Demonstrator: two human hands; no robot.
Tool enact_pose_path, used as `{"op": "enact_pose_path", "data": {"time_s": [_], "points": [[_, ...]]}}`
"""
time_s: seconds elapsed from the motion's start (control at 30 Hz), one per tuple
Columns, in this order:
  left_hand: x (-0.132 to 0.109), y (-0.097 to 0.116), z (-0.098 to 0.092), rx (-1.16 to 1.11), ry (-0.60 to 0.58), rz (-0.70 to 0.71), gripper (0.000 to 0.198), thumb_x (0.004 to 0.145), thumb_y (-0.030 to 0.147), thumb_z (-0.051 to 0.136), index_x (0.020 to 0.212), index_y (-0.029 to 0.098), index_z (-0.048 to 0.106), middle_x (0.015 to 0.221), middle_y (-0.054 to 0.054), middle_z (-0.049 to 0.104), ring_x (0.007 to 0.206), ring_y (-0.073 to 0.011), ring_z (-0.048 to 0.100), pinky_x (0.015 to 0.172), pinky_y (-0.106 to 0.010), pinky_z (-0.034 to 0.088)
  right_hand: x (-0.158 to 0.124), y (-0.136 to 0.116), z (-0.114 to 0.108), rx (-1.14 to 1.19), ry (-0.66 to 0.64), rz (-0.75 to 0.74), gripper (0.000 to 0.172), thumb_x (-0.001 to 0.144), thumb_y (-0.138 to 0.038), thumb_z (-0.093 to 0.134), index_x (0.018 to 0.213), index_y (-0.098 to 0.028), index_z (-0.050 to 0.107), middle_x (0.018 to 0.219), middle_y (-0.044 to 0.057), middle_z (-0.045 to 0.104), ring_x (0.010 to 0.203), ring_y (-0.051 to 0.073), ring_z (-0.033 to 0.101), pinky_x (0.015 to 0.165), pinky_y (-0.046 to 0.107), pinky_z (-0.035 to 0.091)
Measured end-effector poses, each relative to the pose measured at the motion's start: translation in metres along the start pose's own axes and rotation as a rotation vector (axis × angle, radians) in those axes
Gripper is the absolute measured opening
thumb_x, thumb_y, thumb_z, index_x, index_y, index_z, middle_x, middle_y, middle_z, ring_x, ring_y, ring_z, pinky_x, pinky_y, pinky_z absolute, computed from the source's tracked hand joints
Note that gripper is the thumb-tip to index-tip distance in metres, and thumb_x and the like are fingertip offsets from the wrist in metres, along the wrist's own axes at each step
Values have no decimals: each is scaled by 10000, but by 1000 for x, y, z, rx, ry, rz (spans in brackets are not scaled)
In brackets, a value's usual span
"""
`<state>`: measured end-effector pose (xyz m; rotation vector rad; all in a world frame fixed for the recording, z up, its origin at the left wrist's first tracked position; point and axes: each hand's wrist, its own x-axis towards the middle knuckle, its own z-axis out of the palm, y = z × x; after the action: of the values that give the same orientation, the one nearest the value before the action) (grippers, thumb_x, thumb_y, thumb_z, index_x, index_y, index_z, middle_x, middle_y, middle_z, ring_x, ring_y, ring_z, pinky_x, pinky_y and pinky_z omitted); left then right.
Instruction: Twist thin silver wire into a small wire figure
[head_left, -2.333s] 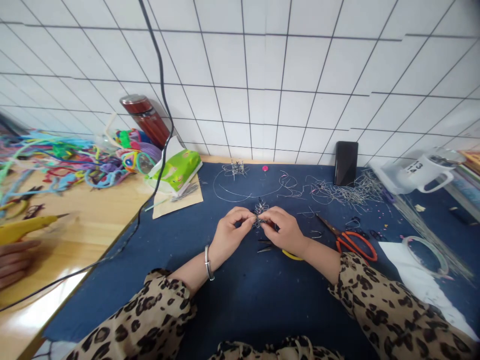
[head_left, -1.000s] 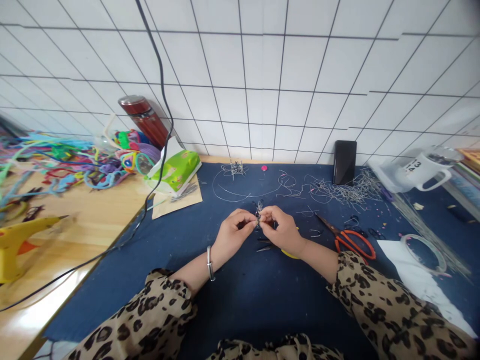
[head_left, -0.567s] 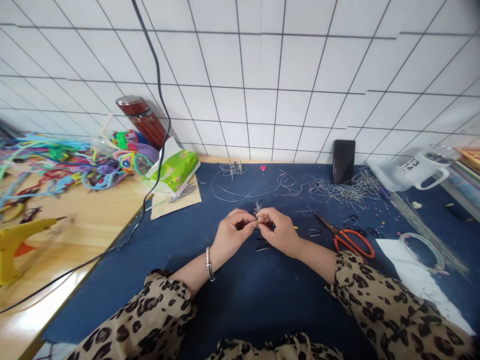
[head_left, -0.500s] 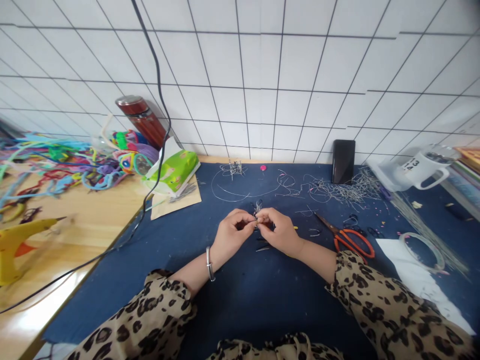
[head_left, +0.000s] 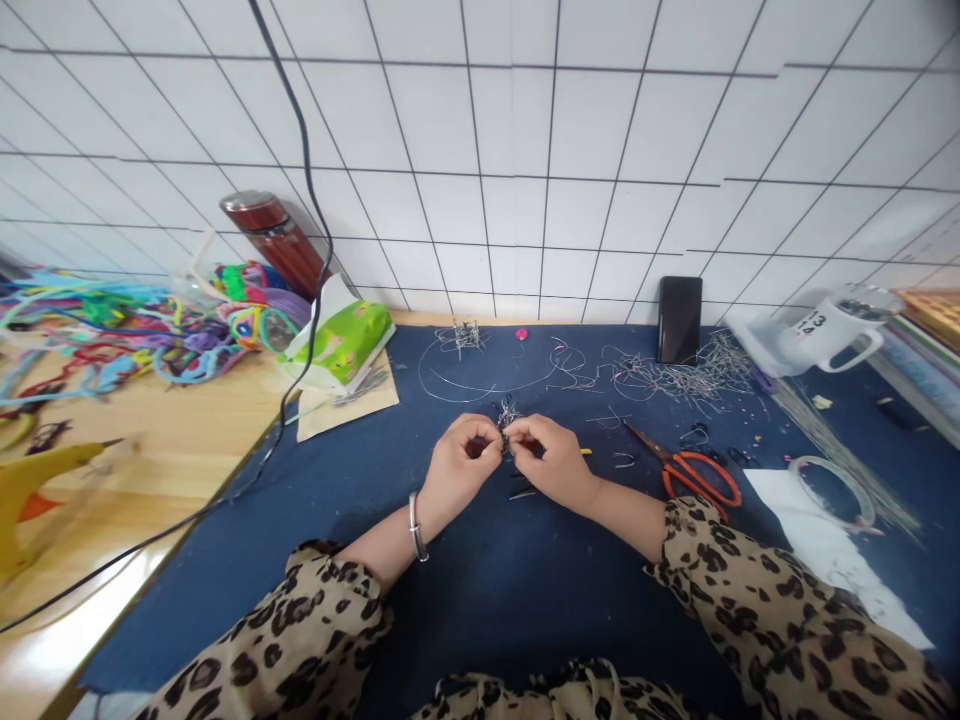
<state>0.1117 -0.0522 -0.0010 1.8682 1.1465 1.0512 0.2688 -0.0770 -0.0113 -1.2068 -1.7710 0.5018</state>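
Observation:
Over the middle of the dark blue mat (head_left: 465,600), my left hand (head_left: 463,458) and my right hand (head_left: 553,462) meet fingertip to fingertip. Both are closed in a pinch on a small bundle of silvery wire (head_left: 508,410), whose thin ends stick up beyond the fingers. Its lower part is hidden by the fingertips. Just below my right hand lies a small dark tool (head_left: 523,490), partly covered. A pair of scissors (head_left: 701,478) with orange handles rests to the right, and a bent U-shaped wire piece (head_left: 624,460) is between them.
Loose wire (head_left: 667,375) lies tangled before a black phone (head_left: 679,320) leaning on the tiled wall. A white mug (head_left: 840,325) stands at right. To the left are a tissue pack (head_left: 341,340), a red flask (head_left: 277,240), a yellow glue gun (head_left: 37,490) and a black cable (head_left: 306,150).
The view has shifted slightly, so the scene sits a little further left. Both hands keep pinching the wire bundle, with fingertips slightly rearranged.

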Motion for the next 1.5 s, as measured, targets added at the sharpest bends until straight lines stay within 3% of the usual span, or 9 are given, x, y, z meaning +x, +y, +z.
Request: {"op": "enact_pose_path", "data": {"time_s": [0.27,0.6,0.83,0.97,1.07,1.2,1.33,1.5], "points": [[0,-1,1,58,-16,64,97,700,91,542,714,169,599,845,-30,576,740,-135,542,664,-254,455,3,3,-5,-109,-21,-84,146,786,-129,493,849,-210,597,843,38,608,815,158,570,764,284,464],[1,-2,0,88,-23,46,78,708,117,535,711,164,597,849,-32,589,753,-137,548,674,-247,453,2,1,-4,-105,-70,-50,113,784,-126,500,840,-196,569,825,25,589,789,137,550,741,250,444],[0,-7,-2,128,-50,31,74,723,190,535,730,164,604,880,-36,614,786,-148,567,703,-245,453,0,-4,-9,-228,-133,-87,187,814,-134,482,970,-198,563,953,38,614,927,143,553,816,250,425],[0,-7,-6,157,-46,3,94,728,217,538,754,166,612,919,-31,618,795,-147,572,705,-239,444,5,-12,-24,-385,-188,-136,206,852,-186,467,1037,-188,559,1016,61,612,960,157,549,827,262,410],[0,-9,-9,178,-29,-3,113,742,249,540,770,170,615,917,-26,624,795,-150,574,703,-239,440,16,-19,-47,-499,-229,-137,169,870,-229,461,981,-191,583,972,53,617,945,158,549,771,250,403],[2,-14,-11,207,-24,-42,137,746,295,559,794,182,619,918,-12,633,759,-144,573,677,-239,432,30,-16,-92,-629,-284,-21,156,874,-252,449,899,-214,598,916,21,624,841,141,560,646,228,372],[2,-17,-11,213,-54,-67,134,742,305,571,799,191,611,940,-7,633,753,-146,573,672,-247,431,28,7,-153,-786,-401,178,183,855,-263,459,884,-209,631,945,33,644,839,165,562,651,244,345],[1,-17,-11,212,-73,-85,140,743,312,572,814,197,610,944,-9,635,774,-162,580,690,-267,442,-1,46,-237,-846,-526,390,146,763,-168,533,801,-168,674,830,46,685,759,161,582,649,234,343]]}}
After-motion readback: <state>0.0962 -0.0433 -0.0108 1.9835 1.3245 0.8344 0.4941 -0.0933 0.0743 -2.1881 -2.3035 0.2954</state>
